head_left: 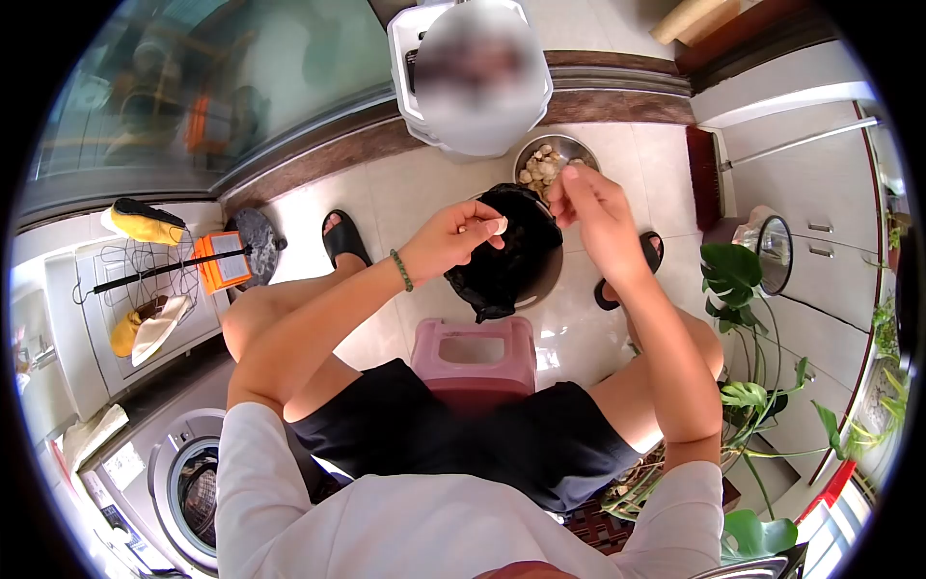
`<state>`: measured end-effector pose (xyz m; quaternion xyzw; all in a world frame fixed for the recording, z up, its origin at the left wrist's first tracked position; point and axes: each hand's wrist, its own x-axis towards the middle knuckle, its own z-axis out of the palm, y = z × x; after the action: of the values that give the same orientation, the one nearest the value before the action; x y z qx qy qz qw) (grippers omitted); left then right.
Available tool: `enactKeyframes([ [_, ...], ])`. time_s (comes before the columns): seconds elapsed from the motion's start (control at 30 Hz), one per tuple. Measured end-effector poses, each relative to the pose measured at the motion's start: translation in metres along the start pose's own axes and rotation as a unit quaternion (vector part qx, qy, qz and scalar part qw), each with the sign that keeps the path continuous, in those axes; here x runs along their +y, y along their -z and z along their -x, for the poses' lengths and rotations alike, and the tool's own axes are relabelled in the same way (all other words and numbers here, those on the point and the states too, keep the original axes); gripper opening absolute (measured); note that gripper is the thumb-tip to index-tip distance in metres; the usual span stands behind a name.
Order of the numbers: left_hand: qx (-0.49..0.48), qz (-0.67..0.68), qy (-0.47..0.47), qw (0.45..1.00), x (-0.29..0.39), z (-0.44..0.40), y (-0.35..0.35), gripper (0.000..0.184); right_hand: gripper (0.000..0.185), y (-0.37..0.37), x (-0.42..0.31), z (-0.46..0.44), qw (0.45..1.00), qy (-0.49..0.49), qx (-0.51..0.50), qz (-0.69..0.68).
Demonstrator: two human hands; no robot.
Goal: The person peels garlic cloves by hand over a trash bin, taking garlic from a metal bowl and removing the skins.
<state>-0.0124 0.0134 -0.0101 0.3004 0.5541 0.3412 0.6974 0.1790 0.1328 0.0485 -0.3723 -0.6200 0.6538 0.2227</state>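
My left hand (453,236), with a green bead bracelet (401,270) on its wrist, pinches a small whitish garlic clove (501,226) between thumb and fingers. My right hand (596,206) is level with it, a short gap to the right, fingertips pressed together; whatever they hold is too small to tell. Below both hands stands a bin lined with a black bag (511,261). Just beyond it, partly covered by my right hand, a steel bowl (585,150) holds several pale garlic pieces (540,166).
A pink plastic stool (473,333) is between my knees. Ahead stands a white container (410,72), its top blurred. Potted plants (733,275) and cabinets (810,193) are on the right. A wire rack with shoes (149,280) and a washing machine (188,482) line the left.
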Motion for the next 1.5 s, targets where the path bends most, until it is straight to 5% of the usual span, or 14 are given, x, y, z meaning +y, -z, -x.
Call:
enactKeyframes([
  [0.13,-0.022,0.043,-0.033,0.998,0.003,0.002,0.003,0.024,0.037,-0.012,0.038,-0.011,0.996,-0.020,0.016,0.084],
  [0.2,-0.036,0.062,-0.049,0.996,0.001,0.006,0.004,0.025,0.035,-0.020,0.052,-0.011,0.970,0.136,-0.025,0.202],
  [0.5,0.006,0.034,-0.063,0.997,-0.003,0.007,0.003,0.026,0.032,-0.035,0.062,-0.005,0.971,0.115,-0.119,0.174],
  [0.6,0.015,0.039,-0.049,0.998,-0.008,0.007,0.005,0.026,0.032,-0.043,0.059,-0.001,0.976,0.147,-0.113,0.113],
  [0.8,-0.026,0.170,-0.032,0.985,-0.012,0.005,0.003,0.021,0.030,-0.043,0.059,-0.002,0.962,0.162,-0.095,0.199],
  [1.0,-0.032,0.212,-0.076,0.974,-0.009,0.002,0.002,0.019,0.031,-0.051,0.054,-0.001,0.987,0.136,-0.045,0.080],
  [1.07,-0.039,0.216,-0.047,0.974,-0.007,0.000,0.006,0.017,0.032,-0.045,0.055,-0.005,0.958,0.202,-0.043,0.201],
  [1.4,-0.075,0.314,-0.052,0.945,-0.010,0.002,0.002,0.009,0.031,-0.049,0.045,0.000,0.969,0.166,-0.038,0.177],
  [1.5,-0.081,0.345,-0.022,0.935,-0.014,0.001,0.001,0.009,0.032,-0.052,0.042,0.004,0.991,0.080,-0.049,0.100],
])
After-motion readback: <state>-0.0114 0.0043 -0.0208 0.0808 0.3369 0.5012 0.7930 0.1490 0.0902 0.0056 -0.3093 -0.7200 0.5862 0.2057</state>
